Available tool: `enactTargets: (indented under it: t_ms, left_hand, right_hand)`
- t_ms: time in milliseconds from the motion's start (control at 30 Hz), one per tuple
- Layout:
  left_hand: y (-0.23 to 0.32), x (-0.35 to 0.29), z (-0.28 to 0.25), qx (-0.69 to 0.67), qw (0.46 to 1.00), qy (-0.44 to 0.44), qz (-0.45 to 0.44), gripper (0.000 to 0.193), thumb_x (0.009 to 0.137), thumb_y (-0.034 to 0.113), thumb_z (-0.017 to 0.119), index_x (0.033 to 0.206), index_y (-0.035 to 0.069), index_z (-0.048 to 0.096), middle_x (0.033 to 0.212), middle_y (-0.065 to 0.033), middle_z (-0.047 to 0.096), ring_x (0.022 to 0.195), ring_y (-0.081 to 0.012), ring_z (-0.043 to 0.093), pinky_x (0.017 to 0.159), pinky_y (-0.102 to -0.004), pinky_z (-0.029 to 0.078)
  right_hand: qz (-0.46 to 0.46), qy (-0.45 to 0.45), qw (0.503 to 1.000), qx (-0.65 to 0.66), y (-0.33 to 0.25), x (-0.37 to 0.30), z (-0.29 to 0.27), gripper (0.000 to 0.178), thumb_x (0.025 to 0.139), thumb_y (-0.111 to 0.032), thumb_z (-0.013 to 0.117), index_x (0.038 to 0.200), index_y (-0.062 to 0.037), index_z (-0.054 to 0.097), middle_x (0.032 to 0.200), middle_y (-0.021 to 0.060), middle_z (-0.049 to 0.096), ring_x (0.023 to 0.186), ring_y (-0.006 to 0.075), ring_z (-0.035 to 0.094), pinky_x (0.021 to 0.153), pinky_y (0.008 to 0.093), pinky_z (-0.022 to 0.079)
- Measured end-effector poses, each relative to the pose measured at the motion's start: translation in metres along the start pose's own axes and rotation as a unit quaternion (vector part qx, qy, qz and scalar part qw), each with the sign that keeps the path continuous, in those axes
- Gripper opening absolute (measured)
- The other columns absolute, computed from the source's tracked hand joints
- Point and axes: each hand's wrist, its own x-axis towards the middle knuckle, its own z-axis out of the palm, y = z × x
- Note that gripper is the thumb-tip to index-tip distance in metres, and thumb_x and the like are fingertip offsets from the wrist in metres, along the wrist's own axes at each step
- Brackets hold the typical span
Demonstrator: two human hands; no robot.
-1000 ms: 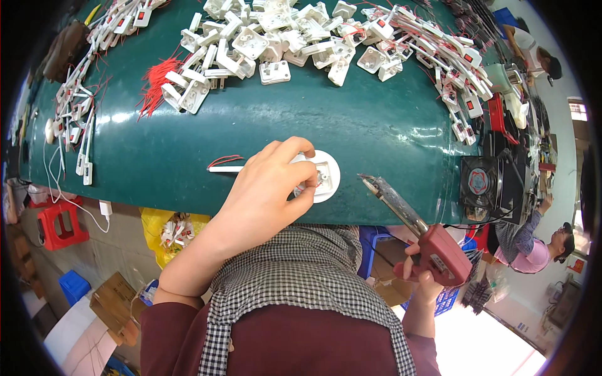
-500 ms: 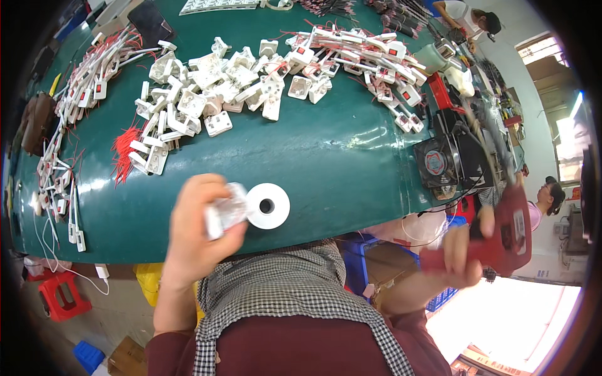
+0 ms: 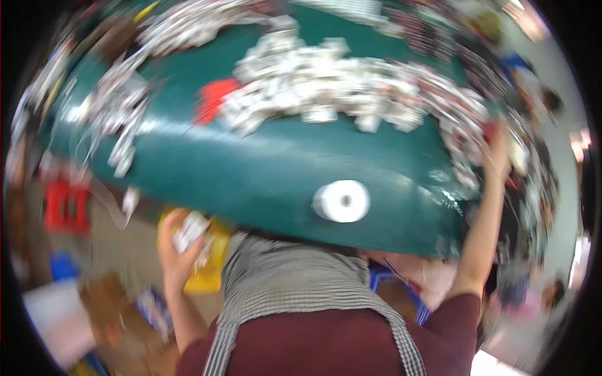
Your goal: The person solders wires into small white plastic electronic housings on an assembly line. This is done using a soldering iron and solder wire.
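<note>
A blurred downward view over a green table [image 3: 263,182], the whole picture smeared by motion. The person's left hand [image 3: 179,241] is hanging off the table's near edge at about 8 o'clock, its fingers curling closed round a small white part [image 3: 190,229] — held below the tabletop, over a yellow bin [image 3: 210,269], so it is well apart from the other parts. The right hand [image 3: 498,153] is reaching up to the table's far right side at about 3 o'clock, the forearm rising from the lower edge; whether its fingers are open or closed is lost in the blur, and so is anything it may be gripping.

A white round disc [image 3: 342,200] with a dark centre hole is lying alone on bare green near the front edge, at about 5 o'clock from the middle, neither hand touching it. A heap of white parts [image 3: 326,88] is running across the far side from 10 to 2 o'clock, with a red patch [image 3: 213,100] at its left — probably wires. The table's right rim and the floor clutter are too smeared to make out.
</note>
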Motion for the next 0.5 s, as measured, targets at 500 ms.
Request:
enactTargets:
  t_ms: [500]
  left_hand:
    - [0.038,0.006,-0.001,0.042,0.99,-0.025,0.129,0.052,0.064,0.008,0.078,0.11,0.004,0.054,0.104,-0.0106,0.058,0.095,-0.0281,0.057,0.083,-0.0364,0.045]
  right_hand:
    - [0.137,0.002,0.988,-0.078,0.049,-0.03,0.016,0.088,0.076,-0.016,0.068,0.147,-0.0261,0.016,0.129,0.0167,0.05,0.108,0.039,0.055,0.084,0.0497,0.045]
